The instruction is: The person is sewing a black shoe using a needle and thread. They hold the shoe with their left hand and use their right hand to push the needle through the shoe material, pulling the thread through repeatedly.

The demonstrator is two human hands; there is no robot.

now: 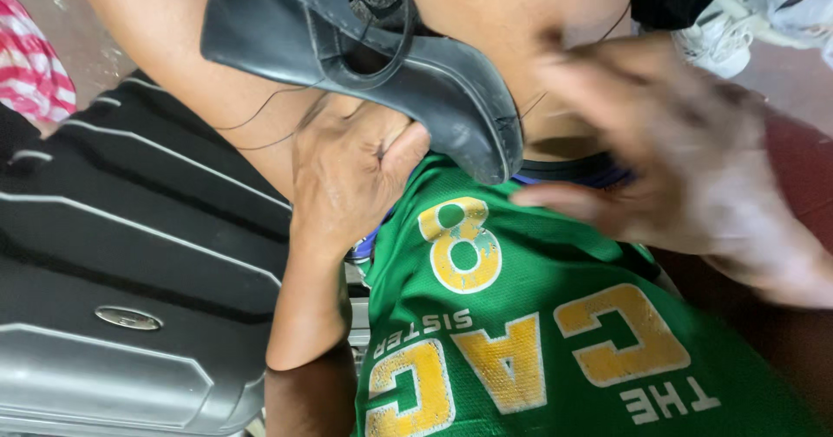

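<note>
Head view. A black leather shoe (364,55) runs from the upper centre of the frame down to a rounded toe near the middle, sole edge facing the camera and the opening turned upward; a thin dark lace or thread trails off its left side. The left hand (347,177) lies directly under the shoe at centre-left, fingers curled up behind the upper and the thumb pressed to the sole edge near the toe — a closed grip on the shoe, though the fingertips themselves are hidden. The right hand (685,159), blurred, fills the right of the frame with fingers spread and nothing in it; its fingertips come close to the toe without clearly touching.

Judged from its look, the shoe is light, with a stiff sole and a softer, pliable upper; the smooth leather could slip, so the firm sole edge and the heel end appear the surest places to take hold. Loose threads may snag.

At lower left stands a grey hard-shell suitcase (113,298), ribbed and shut — its contents cannot be seen. A green jersey (555,341) with yellow lettering fills the lower centre. A pink striped cloth (30,64) shows at the upper left edge and a white sneaker (716,38) at upper right.
</note>
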